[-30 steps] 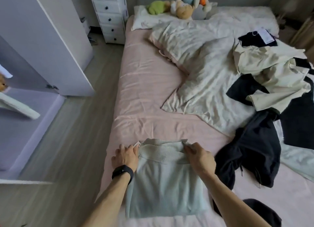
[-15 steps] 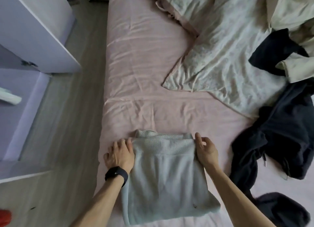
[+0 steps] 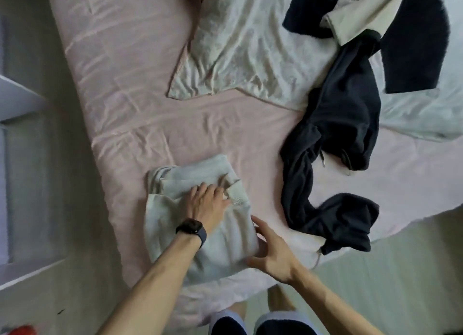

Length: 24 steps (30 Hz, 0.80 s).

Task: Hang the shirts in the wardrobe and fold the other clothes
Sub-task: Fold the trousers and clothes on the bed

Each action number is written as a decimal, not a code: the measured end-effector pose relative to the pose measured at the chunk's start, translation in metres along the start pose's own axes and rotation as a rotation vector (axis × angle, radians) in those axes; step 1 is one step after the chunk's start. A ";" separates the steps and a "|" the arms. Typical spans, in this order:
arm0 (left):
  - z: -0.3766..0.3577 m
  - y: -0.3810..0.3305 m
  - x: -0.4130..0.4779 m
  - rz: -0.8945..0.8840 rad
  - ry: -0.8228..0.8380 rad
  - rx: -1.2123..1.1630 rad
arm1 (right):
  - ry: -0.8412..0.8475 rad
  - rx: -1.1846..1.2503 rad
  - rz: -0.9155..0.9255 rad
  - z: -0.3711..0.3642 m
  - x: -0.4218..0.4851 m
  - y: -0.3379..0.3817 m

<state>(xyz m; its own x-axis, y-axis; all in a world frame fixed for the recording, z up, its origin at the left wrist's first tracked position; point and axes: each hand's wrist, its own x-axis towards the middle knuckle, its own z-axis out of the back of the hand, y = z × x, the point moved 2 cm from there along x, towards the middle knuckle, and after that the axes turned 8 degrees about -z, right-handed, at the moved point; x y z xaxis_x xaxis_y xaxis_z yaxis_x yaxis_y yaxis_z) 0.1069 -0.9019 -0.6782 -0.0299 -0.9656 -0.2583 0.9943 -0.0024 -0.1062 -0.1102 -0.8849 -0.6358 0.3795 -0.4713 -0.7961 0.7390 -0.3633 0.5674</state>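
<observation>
Pale grey folded sweatshirt: lies near, on pink bed sheet.
Left hand: flat, pressing on its top.
Right hand: fingers spread, touching its right edge.

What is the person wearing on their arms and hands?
Only one thing: a dark watch with a rectangular face and a dark strap, on the wrist behind the left hand. The right hand and its wrist have nothing on them. No sleeves or gloves show.
</observation>
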 end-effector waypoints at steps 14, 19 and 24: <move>0.043 0.050 0.063 0.251 -0.047 -0.067 | -0.301 -0.093 -0.010 -0.001 0.044 -0.017; 0.006 0.032 0.076 0.160 0.041 0.022 | -0.241 -0.060 -0.190 -0.025 0.048 -0.044; 0.002 0.027 0.065 0.207 -0.138 -0.043 | -0.600 -0.149 -0.006 -0.025 0.042 -0.017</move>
<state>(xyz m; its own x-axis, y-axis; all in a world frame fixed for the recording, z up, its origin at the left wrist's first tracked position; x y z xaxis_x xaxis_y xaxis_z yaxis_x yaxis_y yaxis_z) 0.1320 -0.9648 -0.6963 0.1906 -0.9708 -0.1457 0.9726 0.2069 -0.1060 -0.0931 -0.8787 -0.6843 0.0274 -0.8553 -0.5173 0.8262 -0.2719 0.4934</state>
